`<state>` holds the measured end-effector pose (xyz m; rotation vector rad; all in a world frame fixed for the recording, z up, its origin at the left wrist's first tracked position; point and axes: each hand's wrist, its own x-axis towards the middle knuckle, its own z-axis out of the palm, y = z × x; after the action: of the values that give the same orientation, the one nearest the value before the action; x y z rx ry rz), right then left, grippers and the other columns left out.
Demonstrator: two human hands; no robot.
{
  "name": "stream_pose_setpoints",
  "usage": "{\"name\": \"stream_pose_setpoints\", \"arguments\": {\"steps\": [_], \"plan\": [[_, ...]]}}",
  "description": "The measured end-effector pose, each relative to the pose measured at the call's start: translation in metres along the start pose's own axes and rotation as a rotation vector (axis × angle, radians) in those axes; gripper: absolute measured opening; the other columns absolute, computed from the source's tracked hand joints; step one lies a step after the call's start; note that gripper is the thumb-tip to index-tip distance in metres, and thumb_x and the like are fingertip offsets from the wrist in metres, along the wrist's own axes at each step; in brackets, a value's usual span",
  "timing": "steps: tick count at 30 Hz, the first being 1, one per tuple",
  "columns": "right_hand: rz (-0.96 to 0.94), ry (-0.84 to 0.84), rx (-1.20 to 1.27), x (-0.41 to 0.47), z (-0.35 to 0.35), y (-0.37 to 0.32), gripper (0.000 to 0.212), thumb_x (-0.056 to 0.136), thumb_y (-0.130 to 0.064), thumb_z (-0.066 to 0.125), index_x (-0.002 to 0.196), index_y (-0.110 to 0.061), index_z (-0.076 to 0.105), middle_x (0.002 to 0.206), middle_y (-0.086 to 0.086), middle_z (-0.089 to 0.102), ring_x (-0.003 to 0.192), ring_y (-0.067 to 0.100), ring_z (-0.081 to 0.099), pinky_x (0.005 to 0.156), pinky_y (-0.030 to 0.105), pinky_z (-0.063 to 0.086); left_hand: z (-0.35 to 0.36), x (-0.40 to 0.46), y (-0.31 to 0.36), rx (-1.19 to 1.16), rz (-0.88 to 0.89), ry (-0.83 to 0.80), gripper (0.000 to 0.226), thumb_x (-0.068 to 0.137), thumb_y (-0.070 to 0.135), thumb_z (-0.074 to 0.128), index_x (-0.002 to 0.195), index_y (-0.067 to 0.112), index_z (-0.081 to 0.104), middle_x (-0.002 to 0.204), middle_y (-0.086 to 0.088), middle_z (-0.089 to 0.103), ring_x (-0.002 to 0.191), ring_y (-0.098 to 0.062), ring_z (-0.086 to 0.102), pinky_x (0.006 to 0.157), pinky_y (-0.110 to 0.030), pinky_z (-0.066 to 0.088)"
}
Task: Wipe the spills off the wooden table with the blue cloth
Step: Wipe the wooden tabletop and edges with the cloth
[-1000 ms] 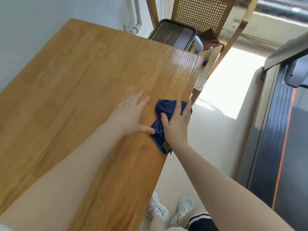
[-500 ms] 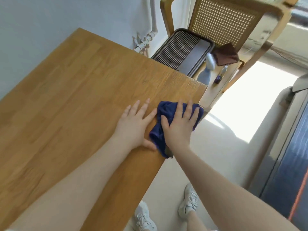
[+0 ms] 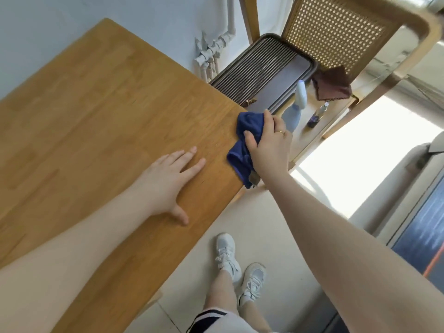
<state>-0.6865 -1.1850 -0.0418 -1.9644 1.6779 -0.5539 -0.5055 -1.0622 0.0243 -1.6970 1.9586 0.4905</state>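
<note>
The head view looks down at a wooden desk (image 3: 96, 116) and 2 bare arms.

The right hand (image 3: 269, 145) is at the far corner of the desk, right at its edge. It lies on top of the blue cloth (image 3: 248, 131) and pushes it down on the wood. Its fingers bend over the bunched cloth and the thumb presses into it, so the hand grips the cloth. There is a gold ring (image 3: 280, 132) on 1 finger. Part of the cloth sticks out past the fingertips, and part hangs over the desk edge under the wrist.

The left hand (image 3: 168, 179) lies flat on the desk, nearer the person than the right hand and well apart from the cloth. Its fingers are straight and a little spread, with the thumb out to the side. It holds nothing.

Past the right hand there is a dark ridged tray (image 3: 262, 68) and a chair with a woven back (image 3: 336, 30). A pale blue spray bottle (image 3: 296, 104) stands just beyond the right hand's fingers, below the desk top. A brown cloth (image 3: 334, 85) lies near the bottle. Below the hands, on the floor, are 2 white shoes (image 3: 228, 255).
</note>
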Motion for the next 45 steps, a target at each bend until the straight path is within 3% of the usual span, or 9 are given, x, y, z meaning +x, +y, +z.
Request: {"name": "stream_pose_setpoints", "arguments": {"steps": [5, 8, 11, 16, 22, 28, 37, 40, 45], "plan": [[-0.129, -0.14, -0.163, -0.024, -0.01, 0.01, 0.065, 0.091, -0.042, 0.046, 0.147, -0.021, 0.018, 0.155, 0.003, 0.016, 0.141, 0.029, 0.009, 0.113, 0.041, 0.014, -0.017, 0.006, 0.002, -0.13, 0.036, 0.189, 0.086, 0.071, 0.074, 0.051, 0.142, 0.028, 0.035, 0.152, -0.005, 0.025, 0.14, -0.022, 0.02, 0.115, -0.037, 0.01], [-0.259, -0.176, -0.257, 0.014, -0.01, 0.001, 0.062, 0.092, -0.042, 0.043, 0.145, -0.018, 0.023, 0.15, 0.007, 0.029, 0.132, 0.028, 0.032, 0.108, 0.038, 0.025, -0.031, 0.032, 0.002, -0.075, 0.113, 0.354, 0.062, 0.072, 0.068, 0.043, 0.096, 0.015, 0.065, 0.11, -0.008, 0.061, 0.112, -0.029, 0.054, 0.1, -0.041, 0.039], [-0.379, -0.331, -0.273, 0.056, -0.001, -0.026, 0.061, 0.095, -0.042, 0.04, 0.146, -0.018, 0.018, 0.148, 0.008, 0.029, 0.128, 0.028, 0.037, 0.104, 0.037, 0.03, -0.052, 0.057, -0.006, -0.106, 0.129, 0.37, 0.046, 0.082, 0.057, 0.047, 0.088, 0.014, 0.063, 0.093, -0.003, 0.056, 0.095, -0.024, 0.053, 0.078, -0.034, 0.042], [-0.461, -0.503, -0.195, 0.06, -0.02, -0.018, 0.071, 0.09, -0.047, 0.048, 0.146, -0.019, 0.016, 0.151, 0.003, 0.023, 0.129, 0.023, 0.036, 0.105, 0.034, 0.031, -0.064, 0.075, -0.032, -0.208, -0.093, 0.401, 0.033, 0.087, 0.045, 0.054, 0.101, 0.016, 0.059, 0.105, -0.001, 0.049, 0.107, -0.021, 0.043, 0.087, -0.032, 0.036], [-0.4, -0.624, -0.165, 0.055, -0.045, 0.004, 0.062, 0.091, -0.04, 0.05, 0.143, -0.019, 0.022, 0.141, 0.003, 0.036, 0.121, 0.016, 0.041, 0.096, 0.02, 0.029, -0.062, 0.087, -0.043, -0.128, -0.31, 0.298, 0.088, 0.068, 0.066, 0.061, 0.132, 0.011, 0.035, 0.138, -0.009, 0.036, 0.132, -0.026, 0.029, 0.107, -0.038, 0.027], [-0.633, -0.738, -0.12, 0.123, 0.015, -0.061, 0.071, 0.091, -0.036, 0.052, 0.147, -0.012, 0.015, 0.155, 0.012, 0.006, 0.141, 0.027, 0.014, 0.114, 0.032, 0.015, -0.061, 0.096, -0.045, -0.187, -0.523, 0.168, 0.132, 0.056, 0.074, 0.063, 0.147, 0.009, -0.007, 0.156, -0.013, -0.014, 0.145, -0.026, -0.006, 0.116, -0.044, 0.004], [-0.974, -0.737, -0.055, 0.104, -0.005, -0.013, 0.099, 0.073, -0.07, 0.046, 0.148, -0.014, 0.012, 0.154, 0.001, -0.003, 0.139, 0.02, -0.011, 0.114, 0.034, -0.004, -0.067, 0.095, -0.044, -0.457, -0.585, 0.035, 0.129, 0.058, 0.066, 0.07, 0.148, 0.021, -0.011, 0.156, -0.005, -0.02, 0.145, -0.022, -0.007, 0.116, -0.038, 0.007], [-0.961, -0.732, -0.05, 0.113, 0.005, -0.02, 0.081, 0.084, -0.062, 0.032, 0.147, -0.014, 0.015, 0.156, 0.007, 0.006, 0.142, 0.029, -0.003, 0.115, 0.036, 0.0, -0.07, 0.094, -0.046, -0.489, -0.603, 0.033, 0.129, 0.058, 0.064, 0.071, 0.148, 0.022, -0.011, 0.155, -0.003, -0.021, 0.145, -0.019, -0.009, 0.116, -0.035, 0.005], [-0.872, -0.753, 0.047, 0.151, 0.054, -0.07, 0.069, 0.091, -0.041, 0.051, 0.147, -0.015, 0.019, 0.156, 0.01, 0.007, 0.142, 0.035, 0.004, 0.116, 0.042, 0.006, -0.065, 0.101, -0.046, -0.501, -0.619, 0.02, 0.13, 0.058, 0.061, 0.073, 0.147, 0.02, -0.013, 0.154, -0.004, -0.023, 0.144, -0.019, -0.012, 0.119, -0.035, 0.007]]}}
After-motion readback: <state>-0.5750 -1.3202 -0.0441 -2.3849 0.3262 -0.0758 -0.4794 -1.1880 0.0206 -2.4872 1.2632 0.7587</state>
